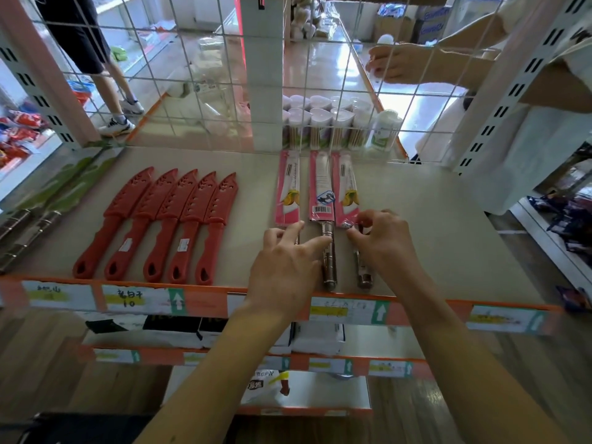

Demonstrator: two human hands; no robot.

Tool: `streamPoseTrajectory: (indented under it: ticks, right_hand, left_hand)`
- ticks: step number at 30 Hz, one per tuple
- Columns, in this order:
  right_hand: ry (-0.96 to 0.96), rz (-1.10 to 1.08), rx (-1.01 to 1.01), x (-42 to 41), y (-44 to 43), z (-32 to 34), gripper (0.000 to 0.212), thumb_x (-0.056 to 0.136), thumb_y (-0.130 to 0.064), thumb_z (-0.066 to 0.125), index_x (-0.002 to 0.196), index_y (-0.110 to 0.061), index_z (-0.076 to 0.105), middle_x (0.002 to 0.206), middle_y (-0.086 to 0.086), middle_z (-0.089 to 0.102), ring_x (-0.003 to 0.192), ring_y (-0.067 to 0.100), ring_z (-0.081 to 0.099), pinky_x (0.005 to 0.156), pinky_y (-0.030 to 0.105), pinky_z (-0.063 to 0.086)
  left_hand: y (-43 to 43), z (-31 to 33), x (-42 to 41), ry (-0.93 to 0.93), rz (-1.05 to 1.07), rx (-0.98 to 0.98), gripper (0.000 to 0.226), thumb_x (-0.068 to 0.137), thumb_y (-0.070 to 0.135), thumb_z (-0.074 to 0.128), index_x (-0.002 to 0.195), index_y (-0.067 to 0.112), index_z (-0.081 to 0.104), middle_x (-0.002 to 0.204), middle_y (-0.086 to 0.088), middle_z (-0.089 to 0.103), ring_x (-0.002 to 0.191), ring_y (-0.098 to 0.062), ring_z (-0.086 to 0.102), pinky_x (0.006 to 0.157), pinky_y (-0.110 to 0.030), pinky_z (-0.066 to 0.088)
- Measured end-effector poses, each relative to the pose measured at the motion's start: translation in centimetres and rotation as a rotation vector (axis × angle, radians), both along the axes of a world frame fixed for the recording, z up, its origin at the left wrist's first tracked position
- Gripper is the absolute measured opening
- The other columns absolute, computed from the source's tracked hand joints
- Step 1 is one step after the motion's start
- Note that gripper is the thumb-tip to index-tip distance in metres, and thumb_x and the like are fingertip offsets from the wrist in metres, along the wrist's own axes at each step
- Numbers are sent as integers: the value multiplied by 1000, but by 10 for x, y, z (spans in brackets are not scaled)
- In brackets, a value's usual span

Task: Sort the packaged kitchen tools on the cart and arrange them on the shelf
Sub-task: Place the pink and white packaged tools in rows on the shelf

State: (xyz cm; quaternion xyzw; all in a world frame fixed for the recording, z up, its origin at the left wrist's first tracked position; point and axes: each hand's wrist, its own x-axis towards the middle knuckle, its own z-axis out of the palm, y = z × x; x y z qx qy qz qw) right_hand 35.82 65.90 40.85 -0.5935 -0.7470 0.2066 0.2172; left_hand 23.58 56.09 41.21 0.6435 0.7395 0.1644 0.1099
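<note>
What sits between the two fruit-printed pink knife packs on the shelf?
A third pink pack, barcode side up, lies parallel between them; the head view shows it.

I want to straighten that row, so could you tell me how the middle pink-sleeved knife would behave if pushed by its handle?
The middle knife, lying flat, probably slides stiffly as one piece. Its round steel handle looks heavy for its size and may roll sideways. The glossy sleeve seems slippery and could slip off if pulled alone.

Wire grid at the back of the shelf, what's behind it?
Heart-lidded jars of toothpicks and a white bottle stand right behind the wire grid; another person's hand reaches above. The white post hides what's past it.
</note>
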Motion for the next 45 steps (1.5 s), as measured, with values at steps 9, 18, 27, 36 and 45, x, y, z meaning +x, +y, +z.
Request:
streamPoseTrajectory:
  ticks: [9, 18, 27, 36, 45]
  right_hand:
    - [8, 7, 28, 4, 0, -2, 26, 88, -23, 60, 108, -7, 66, 107, 13, 58, 81, 14, 48, 72, 21, 37]
    - [6, 34, 37, 4, 0, -4, 28, 89, -25, 60, 110, -8, 64, 105, 10, 58, 82, 11, 45, 71, 18, 34]
    - [-6, 39, 51, 3, 3, -6, 28, 88, -26, 61, 108, -7, 65, 106, 13, 63, 85, 16, 51, 73, 20, 38]
    - [-3, 37, 48, 1, 2, -6, 29, 88, -25, 61, 109, -7, 65, 108, 13, 62, 84, 14, 50, 73, 20, 39]
    - [28, 37, 51, 1, -1, -6, 30, 88, -25, 61, 112, -7, 64, 109, 12, 59, 83, 11, 47, 71, 17, 35]
  left_hand:
    - [11, 2, -4, 281, -201, -118, 56, 94, 20, 47, 136, 52, 27, 156, 15, 3, 141, -26, -2, 109, -45, 15]
    - [15, 9, -6, 300, -276, -75, 52, 92, 18, 48, 136, 43, 34, 153, 21, 20, 144, -18, 2, 110, -40, 16]
    - [16, 7, -11, 266, -379, -142, 50, 92, 20, 48, 135, 43, 36, 154, 17, 16, 144, -16, 3, 112, -40, 12]
    - [18, 4, -15, 209, -509, -135, 39, 94, 15, 49, 128, 35, 48, 152, 12, 25, 144, -21, 15, 116, -39, 12]
    - [25, -13, -21, 175, -631, -35, 30, 89, 21, 60, 117, 33, 59, 142, 10, 44, 139, -23, 31, 113, -48, 27]
